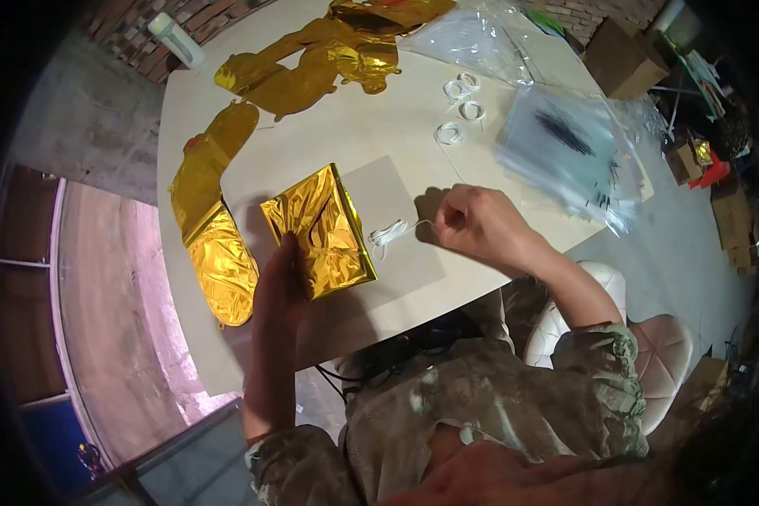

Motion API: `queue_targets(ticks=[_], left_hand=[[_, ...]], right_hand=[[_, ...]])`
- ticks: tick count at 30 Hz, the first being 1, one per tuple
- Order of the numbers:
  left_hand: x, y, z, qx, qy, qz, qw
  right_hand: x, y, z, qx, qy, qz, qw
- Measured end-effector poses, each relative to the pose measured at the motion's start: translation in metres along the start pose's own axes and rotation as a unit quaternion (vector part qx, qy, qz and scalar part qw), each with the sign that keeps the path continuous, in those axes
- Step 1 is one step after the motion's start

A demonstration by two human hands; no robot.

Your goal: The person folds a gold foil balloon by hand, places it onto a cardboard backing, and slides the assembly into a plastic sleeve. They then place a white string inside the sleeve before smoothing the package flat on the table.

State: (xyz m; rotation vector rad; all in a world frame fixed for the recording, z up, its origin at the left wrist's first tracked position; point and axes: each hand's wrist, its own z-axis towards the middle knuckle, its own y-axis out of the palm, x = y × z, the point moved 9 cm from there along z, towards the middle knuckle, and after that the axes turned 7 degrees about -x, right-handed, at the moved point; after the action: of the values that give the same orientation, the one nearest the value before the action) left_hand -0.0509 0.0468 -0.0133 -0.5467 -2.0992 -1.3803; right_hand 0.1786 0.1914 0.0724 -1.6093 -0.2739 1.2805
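My left hand (pixel 282 282) grips the lower left side of a folded gold foil balloon (pixel 333 240), thumb lying over its crinkled face. To the right of it, a small wound bundle of white string (pixel 388 233) lies on a grey rectangle on the table. A loose strand runs from that bundle to the fingertips of my right hand (pixel 487 221), which are pinched together on it. More flat gold foil balloons lie close by: one long piece (pixel 221 268) left of my left hand, and a spread-out heap (pixel 308 76) at the back.
Several coils of white string (pixel 449 133) lie beyond my right hand on the pale table (pixel 312 139). Clear plastic bags (pixel 535 160) with thin black pieces on top cover the right side. A white bottle (pixel 175 40) stands back left; a cushioned chair (pixel 654 350) is at the right.
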Motion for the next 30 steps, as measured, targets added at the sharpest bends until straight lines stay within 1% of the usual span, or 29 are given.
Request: queue_targets(ticks=[1,2,3,4,5,9,11,12,14,15,18,20,21,22,24,25,26,28,29,30], left_hand=[[0.000,-0.004,0.000,-0.017,-0.006,-0.023,1.000],[-0.002,-0.006,-0.001,-0.035,-0.014,-0.046,0.998],[-0.002,-0.002,-0.003,-0.034,-0.014,-0.048,0.998],[0.000,0.001,-0.006,0.002,-0.005,-0.041,0.999],[0.002,0.001,-0.008,0.038,0.004,-0.033,0.999],[0.003,0.002,-0.010,0.014,-0.006,-0.041,0.999],[0.003,-0.002,-0.012,0.016,-0.007,-0.027,0.999],[0.003,-0.006,-0.013,0.016,-0.007,-0.031,0.999],[0.000,-0.002,-0.012,-0.064,-0.028,-0.038,0.997],[0.000,-0.002,-0.013,-0.064,-0.027,-0.042,0.997],[0.003,0.005,-0.019,-0.029,-0.021,-0.034,0.999],[0.010,0.017,-0.022,0.012,-0.010,0.014,1.000],[0.008,0.010,-0.020,0.015,-0.007,0.010,1.000],[0.004,-0.001,-0.016,0.018,-0.006,0.023,1.000],[0.002,-0.007,-0.012,0.021,-0.006,0.038,0.999],[0.002,-0.008,-0.012,0.031,-0.004,0.042,0.999],[0.002,-0.008,-0.011,0.040,-0.003,0.047,0.998],[0.004,-0.001,-0.013,0.052,-0.008,0.046,0.998],[0.005,0.000,-0.014,0.064,-0.010,0.042,0.997],[0.006,-0.001,-0.015,0.064,-0.011,0.046,0.997]], right_hand=[[0.002,0.004,-0.003,0.004,0.055,0.031,0.998],[-0.003,0.010,-0.004,0.000,0.055,0.030,0.998],[-0.006,0.017,-0.005,0.000,0.057,0.056,0.997],[-0.009,0.024,-0.005,0.002,0.058,0.082,0.995],[-0.010,0.032,-0.005,-0.007,0.072,0.081,0.994],[-0.017,0.045,-0.001,0.015,0.081,0.078,0.994],[-0.027,0.047,0.001,0.026,0.048,0.059,0.997],[-0.029,0.050,0.002,0.023,0.049,0.057,0.997],[-0.053,0.049,0.003,0.044,-0.053,-0.012,0.998],[-0.054,0.048,0.001,0.041,-0.053,-0.015,0.998],[-0.058,0.034,-0.003,0.029,-0.083,-0.005,0.996],[-0.053,0.019,-0.006,0.024,-0.113,-0.021,0.993],[-0.047,0.014,-0.004,0.010,-0.091,-0.020,0.996],[-0.047,0.014,-0.001,0.008,-0.093,-0.021,0.995],[-0.040,0.006,0.004,0.040,-0.072,0.038,0.996],[-0.038,0.010,0.007,0.059,-0.095,0.045,0.993],[-0.034,0.014,0.010,0.060,-0.093,0.045,0.993],[-0.044,0.028,0.014,0.036,-0.159,0.000,0.987],[-0.040,0.039,0.016,0.014,-0.146,-0.018,0.989],[-0.040,0.038,0.015,0.017,-0.146,-0.016,0.989]])
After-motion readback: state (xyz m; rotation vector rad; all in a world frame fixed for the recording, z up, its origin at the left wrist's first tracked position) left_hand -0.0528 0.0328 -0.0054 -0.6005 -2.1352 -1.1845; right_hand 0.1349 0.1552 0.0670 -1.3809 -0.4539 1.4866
